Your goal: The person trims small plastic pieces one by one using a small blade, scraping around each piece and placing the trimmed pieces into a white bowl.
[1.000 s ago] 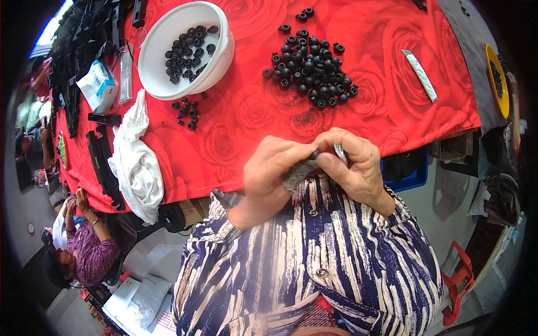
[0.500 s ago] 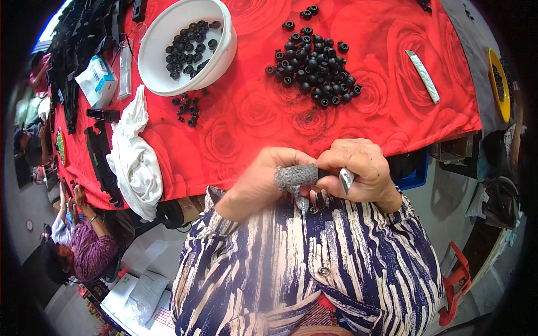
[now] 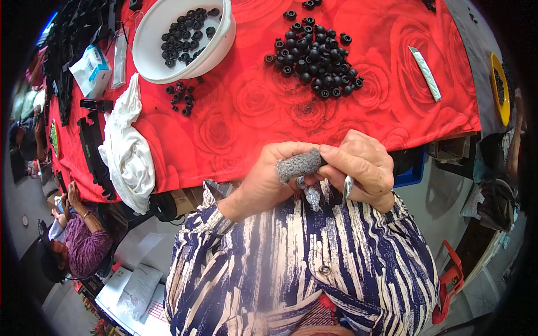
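Note:
Both hands meet in front of my striped shirt, at the near edge of the red-covered table. My left hand (image 3: 259, 180) is closed, with a grey fabric wrap (image 3: 298, 166) round one finger and a knotted tail (image 3: 311, 196) hanging below it. Between the fingertips of both hands sits a small black piece (image 3: 322, 161), mostly hidden. My right hand (image 3: 363, 167) closes round a tool with a narrow silver blade (image 3: 348, 186), seen nearly edge-on; its handle is hidden. Beyond the hands lies a pile of round black knobs (image 3: 314, 56).
A white bowl (image 3: 223, 43) holds more black parts, with smaller black pieces (image 3: 180, 98) beside it. A white cloth (image 3: 129, 157) lies at left near long black strips (image 3: 94, 148). A wrapped white stick (image 3: 426, 75) and yellow tray (image 3: 507, 89) are at right. A co-worker (image 3: 89, 246) sits at left.
My right hand has turned, so the blade shows more edge-on. The grey-wrapped finger has tilted upward at its right end. The whole view has shifted slightly.

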### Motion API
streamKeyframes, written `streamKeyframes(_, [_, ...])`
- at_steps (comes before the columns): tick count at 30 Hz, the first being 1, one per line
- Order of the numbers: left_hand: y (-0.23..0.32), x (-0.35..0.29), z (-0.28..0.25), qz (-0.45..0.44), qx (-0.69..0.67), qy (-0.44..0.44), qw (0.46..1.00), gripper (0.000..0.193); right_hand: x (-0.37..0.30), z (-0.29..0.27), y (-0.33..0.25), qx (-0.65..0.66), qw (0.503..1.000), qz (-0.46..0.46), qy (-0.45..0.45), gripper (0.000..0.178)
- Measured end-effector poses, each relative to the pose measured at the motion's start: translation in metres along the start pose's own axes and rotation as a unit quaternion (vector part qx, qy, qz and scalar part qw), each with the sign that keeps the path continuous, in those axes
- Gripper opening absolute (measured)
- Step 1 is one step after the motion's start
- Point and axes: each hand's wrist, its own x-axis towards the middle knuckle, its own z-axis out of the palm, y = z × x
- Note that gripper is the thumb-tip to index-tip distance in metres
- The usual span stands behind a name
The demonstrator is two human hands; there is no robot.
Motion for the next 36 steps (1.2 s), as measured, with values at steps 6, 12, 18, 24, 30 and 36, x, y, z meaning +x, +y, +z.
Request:
streamKeyframes(6, [-0.001,-0.002,0.003,0.018,0.032,0.002,0.999,0.029,-0.002,-0.001,0.0,-0.017,0.999,-0.037,0.022,0.041])
streamKeyframes(12, [-0.003,0.003,0.005,0.036,0.01,0.006,0.999,0.028,-0.004,0.0,0.001,-0.092,0.993,-0.073,0.025,0.039])
streamKeyframes(18, [0.002,0.007,0.007,0.031,-0.03,0.023,0.999,0.024,-0.007,-0.001,0.001,-0.057,0.993,-0.1,0.02,0.035])
streamKeyframes(24, [0.001,0.002,0.008,0.063,0.021,0.082,0.994,0.024,-0.005,-0.008,0.006,-0.114,0.992,-0.043,0.043,0.026])
streamKeyframes(30, [0.057,-0.015,0.014,0.284,0.292,0.15,0.901,0.017,-0.009,-0.018,0.028,-0.238,0.963,0.061,0.109,0.017])
streamKeyframes(36, [0.145,-0.024,0.005,0.491,0.536,0.346,0.593,0.02,-0.007,-0.014,0.027,-0.2,0.974,0.077,0.072,0.018])
